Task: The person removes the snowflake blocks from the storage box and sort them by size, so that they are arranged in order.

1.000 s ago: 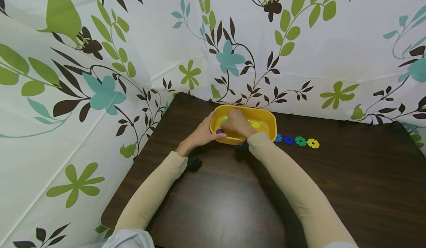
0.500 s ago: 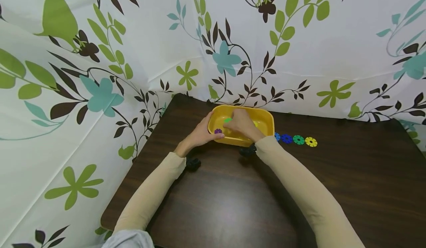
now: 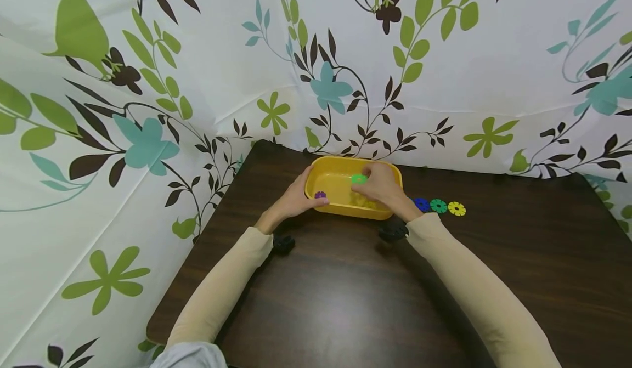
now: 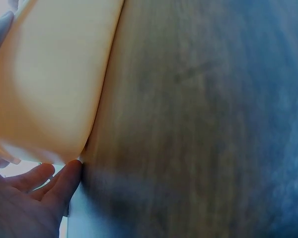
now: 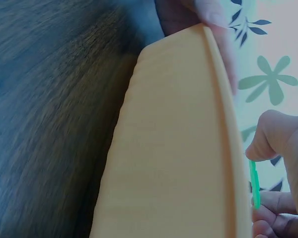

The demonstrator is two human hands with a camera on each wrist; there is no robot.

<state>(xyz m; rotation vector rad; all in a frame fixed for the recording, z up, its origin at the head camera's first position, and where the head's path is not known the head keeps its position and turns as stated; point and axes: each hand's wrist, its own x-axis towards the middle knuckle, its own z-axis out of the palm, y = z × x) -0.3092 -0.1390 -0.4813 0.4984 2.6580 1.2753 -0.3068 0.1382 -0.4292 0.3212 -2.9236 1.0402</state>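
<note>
My left hand [image 3: 294, 197] holds the left end of a yellow plastic tub [image 3: 340, 210], its thumb over the near rim. In the left wrist view, fingers [image 4: 64, 186] touch the tub's end wall. My right hand [image 3: 384, 184] pinches a bright green notched disc [image 3: 359, 179] between thumb and fingers, above the tub's right half. From the right wrist view, that disc [image 5: 255, 184] appears edge-on beside the tub's rim. A purple notched disc [image 3: 320, 195] lies inside the tub near the left thumb. The right hand covers part of the tub's inside.
On the brown table [image 3: 316, 280], a row of notched discs runs right of the tub: blue [image 3: 422, 204], green [image 3: 438, 205] and yellow [image 3: 456, 209]. The right forearm hides the row's left end. A patterned cloth [image 3: 424, 115] hangs behind the table.
My right hand has moved rightward across the tub with the bright green disc, which now shows more fully. The left hand keeps its hold on the tub. The head view has shifted slightly.
</note>
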